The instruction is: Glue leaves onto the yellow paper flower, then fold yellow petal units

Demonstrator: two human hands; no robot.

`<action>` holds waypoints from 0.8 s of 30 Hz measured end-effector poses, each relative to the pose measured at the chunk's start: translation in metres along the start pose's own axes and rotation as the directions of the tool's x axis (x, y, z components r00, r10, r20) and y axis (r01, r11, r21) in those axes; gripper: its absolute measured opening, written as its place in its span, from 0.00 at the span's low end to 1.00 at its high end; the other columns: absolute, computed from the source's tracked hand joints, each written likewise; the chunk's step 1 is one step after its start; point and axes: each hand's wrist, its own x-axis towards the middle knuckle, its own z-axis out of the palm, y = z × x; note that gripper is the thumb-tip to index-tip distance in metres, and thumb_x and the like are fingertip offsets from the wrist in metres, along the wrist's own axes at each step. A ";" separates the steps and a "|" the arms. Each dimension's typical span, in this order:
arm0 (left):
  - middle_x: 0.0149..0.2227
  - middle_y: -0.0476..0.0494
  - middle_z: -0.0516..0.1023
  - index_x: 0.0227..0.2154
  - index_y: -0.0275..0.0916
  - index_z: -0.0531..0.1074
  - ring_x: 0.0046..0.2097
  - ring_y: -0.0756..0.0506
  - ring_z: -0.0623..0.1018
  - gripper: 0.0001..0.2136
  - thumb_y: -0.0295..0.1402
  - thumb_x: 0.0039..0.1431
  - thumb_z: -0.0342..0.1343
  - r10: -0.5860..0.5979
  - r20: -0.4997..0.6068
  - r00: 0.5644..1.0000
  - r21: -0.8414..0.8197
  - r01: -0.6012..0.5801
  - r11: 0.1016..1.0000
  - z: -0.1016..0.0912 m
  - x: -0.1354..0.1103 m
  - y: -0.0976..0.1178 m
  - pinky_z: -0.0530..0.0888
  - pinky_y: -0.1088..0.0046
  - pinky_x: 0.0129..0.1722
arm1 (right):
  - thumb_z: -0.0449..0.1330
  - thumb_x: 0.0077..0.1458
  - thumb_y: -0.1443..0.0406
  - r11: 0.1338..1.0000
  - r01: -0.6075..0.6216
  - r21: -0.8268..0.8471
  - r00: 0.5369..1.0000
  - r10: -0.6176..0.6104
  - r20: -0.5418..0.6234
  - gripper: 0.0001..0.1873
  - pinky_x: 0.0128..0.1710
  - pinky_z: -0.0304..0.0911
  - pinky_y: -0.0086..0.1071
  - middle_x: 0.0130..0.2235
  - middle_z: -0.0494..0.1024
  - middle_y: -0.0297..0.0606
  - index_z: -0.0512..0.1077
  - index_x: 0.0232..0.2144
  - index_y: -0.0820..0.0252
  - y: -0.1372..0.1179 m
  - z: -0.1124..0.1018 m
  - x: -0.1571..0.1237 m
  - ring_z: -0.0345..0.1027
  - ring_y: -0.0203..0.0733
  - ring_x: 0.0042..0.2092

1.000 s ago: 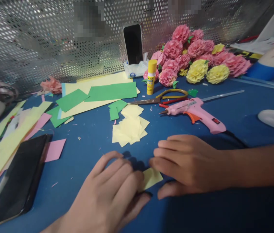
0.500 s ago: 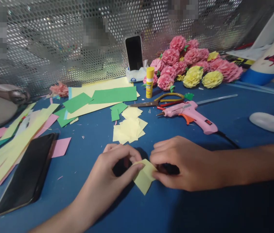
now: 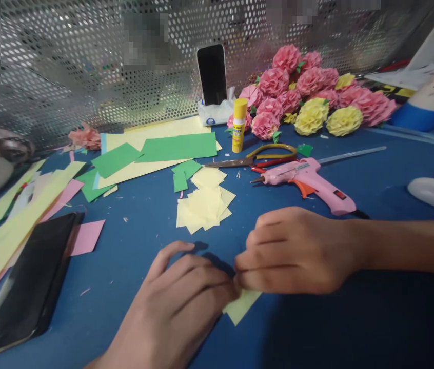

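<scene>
- Head view: a small yellow paper piece (image 3: 240, 308) sits between the left hand (image 3: 186, 305) and the right hand (image 3: 301, 251), low over the blue table (image 3: 132, 266); one corner points toward the person.
- The left hand is palm down, its leading fingertips closed on the paper, one outer finger stretched forward and apart.
- The right hand is curled, fingers bunched, tips gripping the paper's far side and meeting the left hand's tips.
- The thumbs and most of the paper are covered, so how far this piece is folded I can't fairly say; it looks partway through shaping.
- Done, by the look of it: the pink paper flowers (image 3: 274, 82) and yellow paper flowers (image 3: 311, 117) heaped at the back.
- Left, as I judge it: the pile of pale yellow pieces (image 3: 207, 205) just beyond the hands, loose and flat, plus uncut green paper (image 3: 178, 147).
- Scissors (image 3: 236, 162) and a pink glue gun (image 3: 328, 187) lie beyond the right hand, a clear stick in the gun's back end.
- Containers: the glue stick (image 3: 239, 128) stands upright, capped; a tissue packet (image 3: 219, 113) has a tissue poking out, with a phone (image 3: 212, 74) upright at it. The blue-based tub (image 3: 420, 117) at right is cut off by the frame, its contents unseen.
</scene>
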 end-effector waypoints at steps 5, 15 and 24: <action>0.37 0.57 0.84 0.37 0.41 0.79 0.44 0.54 0.80 0.20 0.27 0.75 0.40 0.180 -0.112 0.977 0.210 -0.154 0.966 0.007 -0.006 0.003 0.55 0.70 0.68 | 0.52 0.68 0.70 0.991 0.131 0.004 0.991 -0.131 0.011 0.14 0.32 0.66 0.32 0.45 0.82 0.39 0.78 0.40 0.67 0.003 -0.002 -0.002 0.74 0.35 0.38; 0.44 0.53 0.84 0.42 0.38 0.79 0.50 0.53 0.80 0.17 0.25 0.74 0.42 0.164 0.090 0.982 0.223 -0.181 0.958 -0.006 -0.007 0.008 0.52 0.68 0.71 | 0.51 0.68 0.71 0.989 0.147 0.002 0.989 -0.147 0.032 0.15 0.27 0.68 0.31 0.45 0.82 0.40 0.79 0.40 0.66 0.004 -0.003 -0.004 0.75 0.34 0.38; 0.43 0.54 0.84 0.42 0.38 0.79 0.49 0.53 0.80 0.16 0.25 0.74 0.44 0.163 0.073 0.984 0.217 -0.175 0.960 -0.002 -0.007 0.006 0.52 0.68 0.71 | 0.53 0.67 0.70 0.987 0.158 -0.012 0.987 -0.158 0.039 0.13 0.29 0.68 0.31 0.45 0.82 0.40 0.79 0.41 0.66 0.005 -0.003 -0.004 0.75 0.34 0.39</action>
